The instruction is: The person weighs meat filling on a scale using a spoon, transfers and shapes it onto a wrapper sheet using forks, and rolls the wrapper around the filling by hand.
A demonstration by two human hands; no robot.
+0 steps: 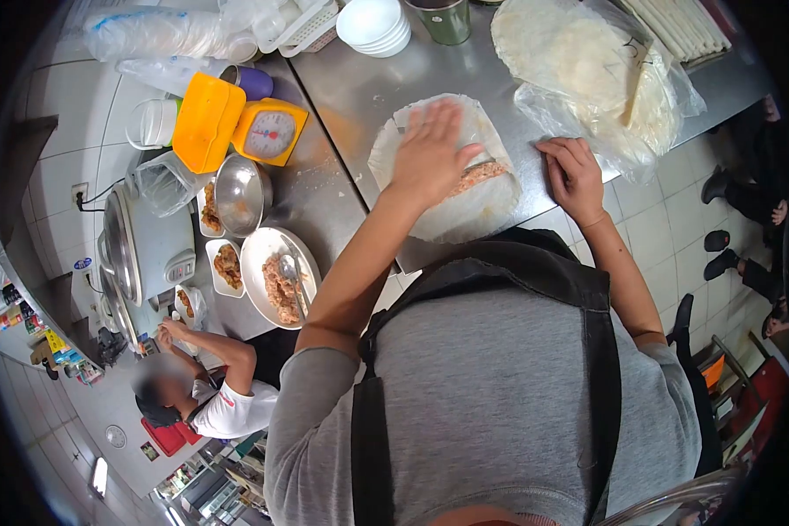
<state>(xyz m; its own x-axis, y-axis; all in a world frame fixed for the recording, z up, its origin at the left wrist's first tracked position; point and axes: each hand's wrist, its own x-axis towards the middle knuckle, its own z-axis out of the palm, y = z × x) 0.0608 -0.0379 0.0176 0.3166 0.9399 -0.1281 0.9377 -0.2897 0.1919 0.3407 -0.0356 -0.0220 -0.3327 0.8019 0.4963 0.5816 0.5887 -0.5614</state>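
My left hand [428,151] lies flat, palm down and fingers stretched, on a thin round wrapper sheet [451,223] on the steel table. A strip of minced meat filling [482,175] runs across the wrapper to the right of that hand; part of it is hidden under the hand. My right hand [573,175] rests at the table's near edge, loosely curved, thumb apart from the fingers, with nothing in it. Beyond it lies a stack of pale wrapper sheets [570,53] in a clear plastic bag [649,114].
To the left stand an oval dish [256,285] of minced meat with a spoon [289,270], a steel bowl [242,195], a yellow scale [276,131] and a yellow container [208,123]. White bowls [373,26] and long pale rolls [679,26] lie farther back. A co-worker [228,386] is at left.
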